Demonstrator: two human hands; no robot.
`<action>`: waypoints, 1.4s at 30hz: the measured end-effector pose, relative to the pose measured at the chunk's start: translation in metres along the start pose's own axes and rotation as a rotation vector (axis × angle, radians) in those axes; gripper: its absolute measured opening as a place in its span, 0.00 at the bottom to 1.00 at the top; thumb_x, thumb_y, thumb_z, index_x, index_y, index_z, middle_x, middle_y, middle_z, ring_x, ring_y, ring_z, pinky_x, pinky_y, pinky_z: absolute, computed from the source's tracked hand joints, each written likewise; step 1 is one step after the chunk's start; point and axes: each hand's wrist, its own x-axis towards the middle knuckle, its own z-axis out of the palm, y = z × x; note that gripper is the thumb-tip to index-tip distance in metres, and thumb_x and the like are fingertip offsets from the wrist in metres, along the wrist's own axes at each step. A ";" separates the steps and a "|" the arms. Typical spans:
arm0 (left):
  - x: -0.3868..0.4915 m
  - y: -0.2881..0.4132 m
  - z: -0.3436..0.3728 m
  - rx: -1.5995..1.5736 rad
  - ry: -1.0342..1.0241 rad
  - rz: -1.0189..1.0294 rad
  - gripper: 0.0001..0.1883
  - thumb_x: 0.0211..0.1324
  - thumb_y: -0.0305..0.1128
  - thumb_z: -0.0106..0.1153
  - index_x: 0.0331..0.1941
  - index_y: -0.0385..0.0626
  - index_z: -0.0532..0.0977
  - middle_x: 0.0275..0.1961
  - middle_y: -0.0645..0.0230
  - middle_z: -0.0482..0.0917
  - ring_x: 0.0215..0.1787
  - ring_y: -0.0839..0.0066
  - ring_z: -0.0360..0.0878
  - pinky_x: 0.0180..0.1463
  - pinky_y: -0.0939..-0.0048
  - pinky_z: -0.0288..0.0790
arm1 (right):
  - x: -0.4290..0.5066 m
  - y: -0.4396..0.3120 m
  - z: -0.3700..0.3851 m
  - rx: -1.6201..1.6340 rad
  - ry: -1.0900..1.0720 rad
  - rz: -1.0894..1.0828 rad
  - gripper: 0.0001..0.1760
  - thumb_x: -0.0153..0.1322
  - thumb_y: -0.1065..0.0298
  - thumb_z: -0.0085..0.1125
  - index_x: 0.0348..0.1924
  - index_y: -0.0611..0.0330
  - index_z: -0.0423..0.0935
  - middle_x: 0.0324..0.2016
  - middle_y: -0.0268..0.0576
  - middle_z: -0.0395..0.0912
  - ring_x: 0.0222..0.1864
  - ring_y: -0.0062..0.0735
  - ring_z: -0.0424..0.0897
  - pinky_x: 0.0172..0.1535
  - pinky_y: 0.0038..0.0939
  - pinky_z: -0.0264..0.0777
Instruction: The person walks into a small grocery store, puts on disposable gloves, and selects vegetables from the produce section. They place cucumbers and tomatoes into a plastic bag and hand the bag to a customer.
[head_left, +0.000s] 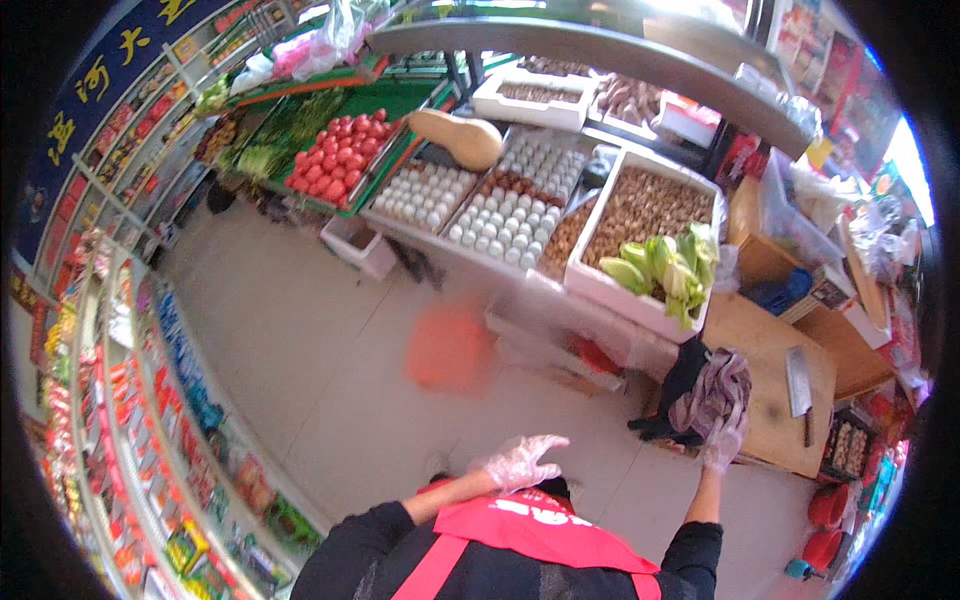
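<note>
My left hand (525, 461), in a clear plastic glove, is held in front of the red apron (540, 521). Its fingers are apart and nothing is in them. My right hand (724, 446), gloved the same way, touches the lower edge of a crumpled striped cloth (712, 394). Whether the fingers close on the cloth is unclear. Black fabric (681, 379) lies against the cloth's left side, at the corner of a wooden cutting board (757, 337). A cleaver (799, 386) rests on the board, its dark handle towards me.
White foam boxes hold walnut-like goods (652, 199) and leafy greens (671, 266). Beside them are eggs (506, 225), a butternut squash (457, 139) and tomatoes (337, 157). Packaged-goods shelves (165, 420) line the left. A blurred orange-red thing (450, 345) appears over the tiled floor (330, 322).
</note>
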 end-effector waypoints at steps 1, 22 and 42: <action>-0.014 -0.014 -0.014 -0.006 0.015 0.008 0.30 0.66 0.46 0.58 0.69 0.51 0.67 0.71 0.52 0.71 0.72 0.51 0.68 0.74 0.55 0.63 | -0.024 -0.006 -0.006 0.020 -0.009 0.087 0.32 0.75 0.65 0.57 0.72 0.54 0.63 0.62 0.64 0.71 0.62 0.61 0.72 0.64 0.49 0.69; -0.338 -0.371 -0.263 -0.645 0.965 -0.194 0.32 0.58 0.26 0.68 0.67 0.40 0.69 0.67 0.53 0.75 0.73 0.61 0.69 0.76 0.58 0.63 | -0.229 -0.466 0.123 0.005 -1.063 -0.052 0.21 0.69 0.53 0.63 0.52 0.54 0.84 0.56 0.50 0.81 0.60 0.52 0.79 0.58 0.45 0.74; -0.474 -0.606 -0.620 -0.783 1.403 -0.409 0.30 0.59 0.14 0.60 0.67 0.40 0.69 0.68 0.52 0.74 0.71 0.61 0.72 0.73 0.60 0.66 | -0.226 -1.199 0.283 0.240 -1.257 -0.817 0.24 0.77 0.50 0.47 0.57 0.54 0.80 0.58 0.53 0.79 0.61 0.53 0.78 0.58 0.49 0.74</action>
